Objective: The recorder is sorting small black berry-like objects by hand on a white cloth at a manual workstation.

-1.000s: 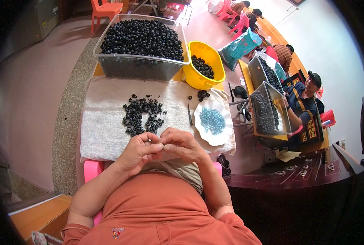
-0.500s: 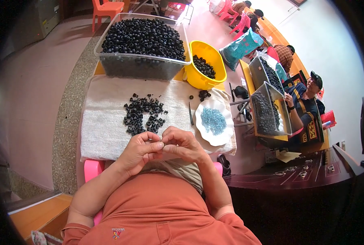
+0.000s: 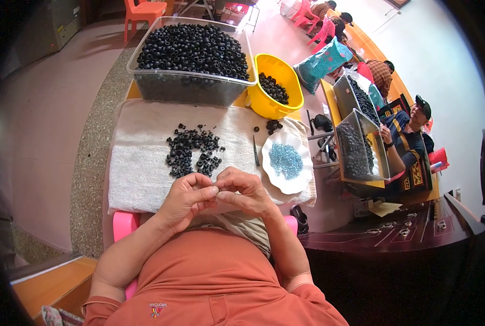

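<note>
My left hand (image 3: 185, 196) and my right hand (image 3: 245, 191) meet fingertip to fingertip at the near edge of a white towel (image 3: 144, 163). The fingers pinch something tiny between them; it is too small to make out. Just beyond my fingers lies a loose pile of small black rings (image 3: 191, 152) on the towel. A white scalloped plate (image 3: 302, 182) with small blue pieces sits to the right of my right hand, with a thin dark tool (image 3: 256, 152) beside it.
A clear tub (image 3: 188, 87) heaped with black rings stands at the far side, a yellow bucket (image 3: 283, 70) with more rings to its right. Another person (image 3: 408, 138) sits at the right behind grey bins (image 3: 362, 152). A dark wooden table (image 3: 395, 239) lies near right.
</note>
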`<action>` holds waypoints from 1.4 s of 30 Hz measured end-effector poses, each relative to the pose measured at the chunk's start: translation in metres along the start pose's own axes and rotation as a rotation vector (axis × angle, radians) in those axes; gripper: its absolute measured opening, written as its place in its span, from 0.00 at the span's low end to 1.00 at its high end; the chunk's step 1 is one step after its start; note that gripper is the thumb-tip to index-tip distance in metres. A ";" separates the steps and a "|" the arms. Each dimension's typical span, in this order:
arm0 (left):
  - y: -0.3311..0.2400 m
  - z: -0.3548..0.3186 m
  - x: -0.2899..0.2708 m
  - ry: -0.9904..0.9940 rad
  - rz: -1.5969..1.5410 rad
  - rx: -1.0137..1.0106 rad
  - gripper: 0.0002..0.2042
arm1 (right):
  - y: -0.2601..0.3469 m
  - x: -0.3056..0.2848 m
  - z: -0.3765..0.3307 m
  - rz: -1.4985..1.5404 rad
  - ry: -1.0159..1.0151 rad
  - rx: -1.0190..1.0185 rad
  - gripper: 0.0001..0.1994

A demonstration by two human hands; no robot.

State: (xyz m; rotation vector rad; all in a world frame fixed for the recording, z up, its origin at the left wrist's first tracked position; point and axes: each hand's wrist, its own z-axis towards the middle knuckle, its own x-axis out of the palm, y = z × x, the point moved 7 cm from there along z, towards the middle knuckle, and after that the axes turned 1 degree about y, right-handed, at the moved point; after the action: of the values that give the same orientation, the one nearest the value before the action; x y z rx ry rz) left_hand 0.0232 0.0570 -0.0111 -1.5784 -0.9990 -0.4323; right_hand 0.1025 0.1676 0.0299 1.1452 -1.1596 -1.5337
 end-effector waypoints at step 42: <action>-0.003 0.000 -0.002 0.003 -0.022 0.035 0.06 | 0.010 0.001 0.000 -0.048 -0.119 -0.118 0.08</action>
State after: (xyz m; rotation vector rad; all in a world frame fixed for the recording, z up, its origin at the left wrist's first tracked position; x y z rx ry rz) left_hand 0.0197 0.0566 -0.0105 -1.5365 -1.0170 -0.4303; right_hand 0.1031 0.1647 0.0394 1.0208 -1.1103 -1.7036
